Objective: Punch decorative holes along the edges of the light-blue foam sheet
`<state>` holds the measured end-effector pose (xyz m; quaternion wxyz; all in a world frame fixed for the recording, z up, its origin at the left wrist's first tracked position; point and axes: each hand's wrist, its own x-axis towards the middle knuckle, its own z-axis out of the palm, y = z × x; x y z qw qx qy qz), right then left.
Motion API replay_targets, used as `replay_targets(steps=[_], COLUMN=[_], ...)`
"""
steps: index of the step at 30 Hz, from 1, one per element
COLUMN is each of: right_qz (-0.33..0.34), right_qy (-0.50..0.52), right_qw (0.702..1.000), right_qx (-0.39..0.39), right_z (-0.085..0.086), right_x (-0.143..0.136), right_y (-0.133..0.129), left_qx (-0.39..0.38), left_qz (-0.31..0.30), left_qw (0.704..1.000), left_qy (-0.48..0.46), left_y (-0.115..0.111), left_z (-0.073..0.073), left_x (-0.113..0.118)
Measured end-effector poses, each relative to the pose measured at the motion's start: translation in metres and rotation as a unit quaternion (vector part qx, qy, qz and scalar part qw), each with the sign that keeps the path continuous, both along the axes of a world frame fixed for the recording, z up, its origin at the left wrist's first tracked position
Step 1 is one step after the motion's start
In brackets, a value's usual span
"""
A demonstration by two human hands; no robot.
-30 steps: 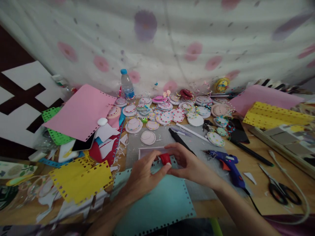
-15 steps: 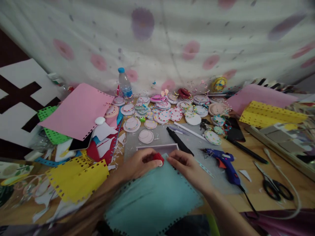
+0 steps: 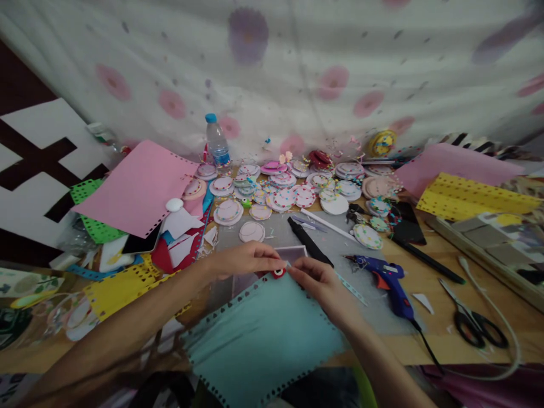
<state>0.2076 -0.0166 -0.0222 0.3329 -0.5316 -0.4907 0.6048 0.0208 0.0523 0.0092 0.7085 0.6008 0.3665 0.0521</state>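
Observation:
A light blue sheet with small holes punched along its edges hangs tilted in front of me over the table's front edge. My left hand has its fingers closed at the sheet's upper corner, over a small red punch with a white spot. My right hand pinches the same corner from the right side. Behind the hands lies a shallow white-rimmed tray on a grey mat, partly hidden by the left hand and the sheet.
A blue glue gun and black scissors lie at right. Many layered paper discs and a water bottle stand behind. Pink and yellow punched sheets are at left; a black marker rests on the mat.
My left hand has shifted over the red punch, its forearm swinging higher, and now covers more of the punch. The right hand stays at the corner. The camera view has moved slightly.

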Motion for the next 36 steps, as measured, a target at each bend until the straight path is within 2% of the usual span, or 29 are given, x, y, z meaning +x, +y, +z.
replay_targets(steps=[5,11,18,25,36], right_qz=[-0.011,-0.021,-0.045,-0.048,-0.043], right_qy=[-0.003,-0.007,-0.02,-0.025,-0.063], right_qw=[1.0,1.0,0.999,0.997,0.993], right_qx=[-0.009,-0.003,0.017,0.046,0.095], right_z=[-0.002,-0.003,-0.005,-0.008,-0.019], right_x=[0.0,0.0,-0.002,-0.002,-0.003], right_y=[0.001,0.002,0.001,0.001,0.003], left_qx=[-0.041,-0.054,0.025,0.069,0.068], left_qz=[-0.011,-0.03,-0.015,0.01,0.056], left_qw=[0.999,0.998,1.0,0.997,0.995], left_qy=[0.01,0.03,0.012,0.045,0.056], left_y=[0.007,0.01,0.003,-0.008,-0.013], left_z=[-0.006,-0.004,-0.009,-0.009,-0.01], left_x=[0.0,0.001,0.007,0.009,0.015])
